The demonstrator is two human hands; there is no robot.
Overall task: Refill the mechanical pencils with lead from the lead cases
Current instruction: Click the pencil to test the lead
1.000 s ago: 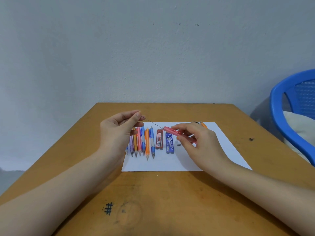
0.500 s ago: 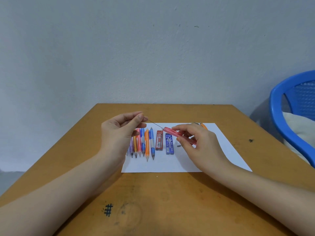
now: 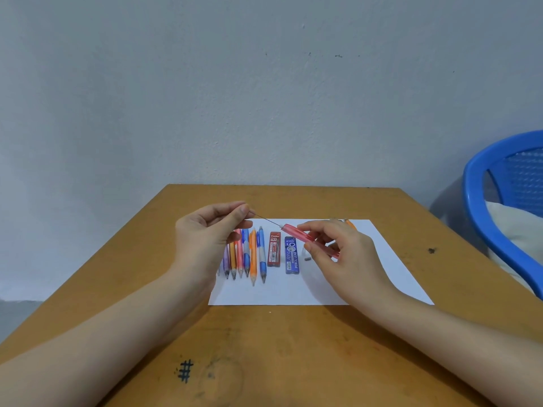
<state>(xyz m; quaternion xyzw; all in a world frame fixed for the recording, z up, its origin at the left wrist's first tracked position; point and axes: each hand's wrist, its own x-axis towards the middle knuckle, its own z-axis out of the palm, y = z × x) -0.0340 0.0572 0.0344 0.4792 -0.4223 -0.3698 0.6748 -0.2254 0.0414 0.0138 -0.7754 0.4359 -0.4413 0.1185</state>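
My left hand (image 3: 207, 235) pinches a thin lead stick (image 3: 267, 220) between thumb and forefinger. The lead's far end sits at the open top of a pink mechanical pencil (image 3: 308, 239), which my right hand (image 3: 343, 257) grips above the white paper (image 3: 390, 277). Several coloured mechanical pencils (image 3: 249, 254) lie side by side on the paper, partly hidden behind my left hand. To their right lie a red lead case (image 3: 274, 249) and a blue lead case (image 3: 292, 255).
A small grey cap or eraser (image 3: 307, 259) lies on the paper near my right hand. An orange pencil tip (image 3: 349, 223) shows behind that hand. The wooden table (image 3: 264, 348) bears a hash mark. A blue plastic chair (image 3: 499, 207) stands at right.
Both hands hold almost the same pose. The lead appears slightly shorter between my left fingers and the pencil's top.
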